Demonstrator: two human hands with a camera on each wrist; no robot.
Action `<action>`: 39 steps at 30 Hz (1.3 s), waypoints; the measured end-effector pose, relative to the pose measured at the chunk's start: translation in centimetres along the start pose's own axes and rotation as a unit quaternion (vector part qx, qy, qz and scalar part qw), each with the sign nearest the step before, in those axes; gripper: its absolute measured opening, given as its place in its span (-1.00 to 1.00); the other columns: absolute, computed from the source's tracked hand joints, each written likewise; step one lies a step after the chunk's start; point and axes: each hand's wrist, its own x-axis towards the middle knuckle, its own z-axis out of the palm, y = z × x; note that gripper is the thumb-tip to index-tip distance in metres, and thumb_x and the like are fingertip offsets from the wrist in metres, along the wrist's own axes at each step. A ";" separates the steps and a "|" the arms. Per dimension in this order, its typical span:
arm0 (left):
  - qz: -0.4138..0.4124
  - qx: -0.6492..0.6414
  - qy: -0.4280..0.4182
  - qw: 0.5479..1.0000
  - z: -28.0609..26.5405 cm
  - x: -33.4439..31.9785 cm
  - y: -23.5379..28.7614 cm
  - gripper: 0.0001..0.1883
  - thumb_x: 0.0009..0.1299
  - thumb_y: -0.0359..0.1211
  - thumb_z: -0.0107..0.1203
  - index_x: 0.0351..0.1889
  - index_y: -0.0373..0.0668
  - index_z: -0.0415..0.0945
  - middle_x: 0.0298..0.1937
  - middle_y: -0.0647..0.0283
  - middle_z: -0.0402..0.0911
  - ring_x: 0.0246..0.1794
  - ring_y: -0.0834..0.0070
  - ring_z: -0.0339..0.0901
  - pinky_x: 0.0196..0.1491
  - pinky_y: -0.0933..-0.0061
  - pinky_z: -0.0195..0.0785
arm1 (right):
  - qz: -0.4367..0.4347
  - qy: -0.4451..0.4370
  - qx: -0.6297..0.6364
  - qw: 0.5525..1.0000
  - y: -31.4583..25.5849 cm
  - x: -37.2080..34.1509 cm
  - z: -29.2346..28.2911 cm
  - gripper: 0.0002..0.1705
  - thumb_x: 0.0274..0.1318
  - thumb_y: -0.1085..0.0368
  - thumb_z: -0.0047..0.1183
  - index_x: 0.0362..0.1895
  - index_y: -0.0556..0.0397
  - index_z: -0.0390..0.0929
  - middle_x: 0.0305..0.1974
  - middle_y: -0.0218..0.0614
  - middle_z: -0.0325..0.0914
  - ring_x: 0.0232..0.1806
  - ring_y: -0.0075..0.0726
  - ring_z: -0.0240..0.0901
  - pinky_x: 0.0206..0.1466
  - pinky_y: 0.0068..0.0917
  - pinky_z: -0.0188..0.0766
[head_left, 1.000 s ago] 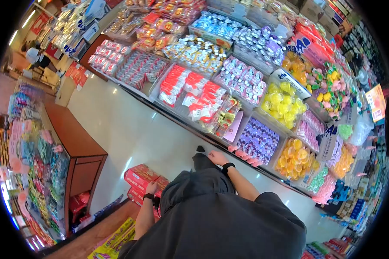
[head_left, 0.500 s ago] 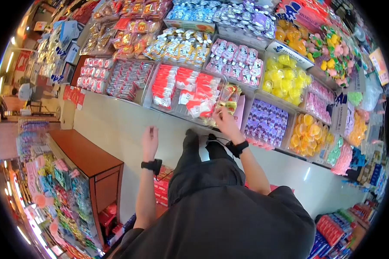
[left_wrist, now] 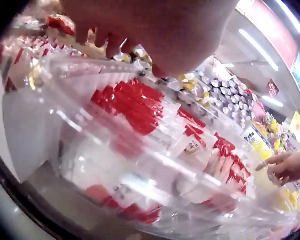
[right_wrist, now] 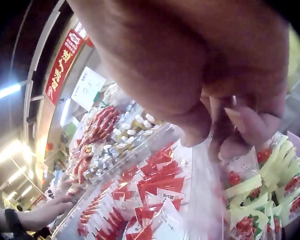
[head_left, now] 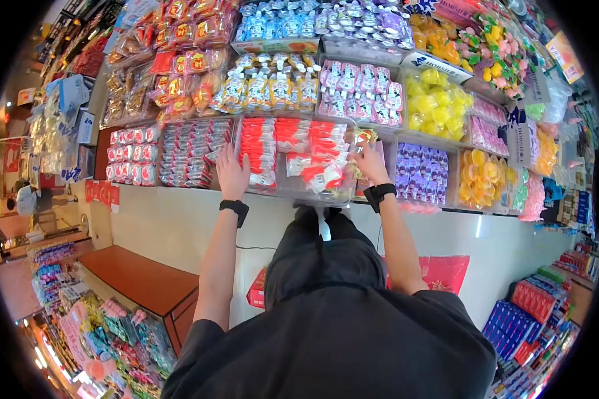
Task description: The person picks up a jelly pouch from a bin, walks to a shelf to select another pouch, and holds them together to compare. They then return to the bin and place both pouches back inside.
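Observation:
A clear plastic bin (head_left: 283, 183) of red-and-white packets (head_left: 258, 149) stands at the counter's front, between my hands. My left hand (head_left: 233, 174) is at its left wall, fingers stretched forward and thumb spread apart. In the left wrist view the left hand (left_wrist: 155, 30) arches over the bin's rim, near the packets. My right hand (head_left: 373, 165) is at the opposite wall, fingers slightly bent. The right wrist view shows the right hand (right_wrist: 215, 65) with thumb and fingertips apart above the wall, beside pale green packets (right_wrist: 277, 190) with red print.
Left of the bin lie grey-and-red packets (head_left: 192, 153); on the right are purple packets (head_left: 422, 173) and orange cups (head_left: 479, 183). Yellow cups (head_left: 436, 106) sit farther back. A brown cabinet (head_left: 140, 276) stands behind on the left, and a red box (head_left: 257, 289) is on the floor.
My left hand has come up from the red boxes below to the bin's left side. The right hand has risen from beside the leg to its right side. The body has turned to face the counter.

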 end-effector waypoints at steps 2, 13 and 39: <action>0.006 -0.002 -0.005 1.000 1.1 -0.1 -0.5 -0.29 0.53 -0.08 0.10 0.49 -0.37 0.24 0.56 -0.11 0.27 0.59 -0.05 0.16 0.59 0.02 0.02 | 0.039 -0.017 0.034 0.999 -0.4 -0.1 -0.2 -0.50 0.29 0.11 0.19 0.19 0.13 0.52 -0.12 0.17 0.68 -0.05 0.28 0.65 0.00 0.05 0.53; -0.008 -0.040 0.016 0.999 1.4 -0.7 -0.1 -0.37 0.54 -0.22 0.09 0.50 -0.33 0.28 0.55 -0.06 0.31 0.49 -0.04 0.32 0.45 0.08 0.26 | 0.045 0.057 0.021 0.997 0.3 -0.7 1.2 -0.51 0.32 0.03 0.20 0.14 0.14 0.62 -0.21 0.03 0.70 -0.15 -0.01 0.68 -0.04 -0.22 0.55; -0.047 -0.047 0.033 0.997 1.9 -0.7 0.2 -0.42 0.50 -0.27 0.10 0.47 -0.21 0.35 0.45 -0.03 0.44 0.43 -0.01 0.38 0.41 0.10 0.33 | 0.039 -0.021 0.079 0.996 0.8 0.9 -0.2 -0.62 0.21 0.14 0.26 0.02 0.09 0.63 -0.23 -0.05 0.72 -0.17 0.00 0.68 -0.09 -0.18 0.53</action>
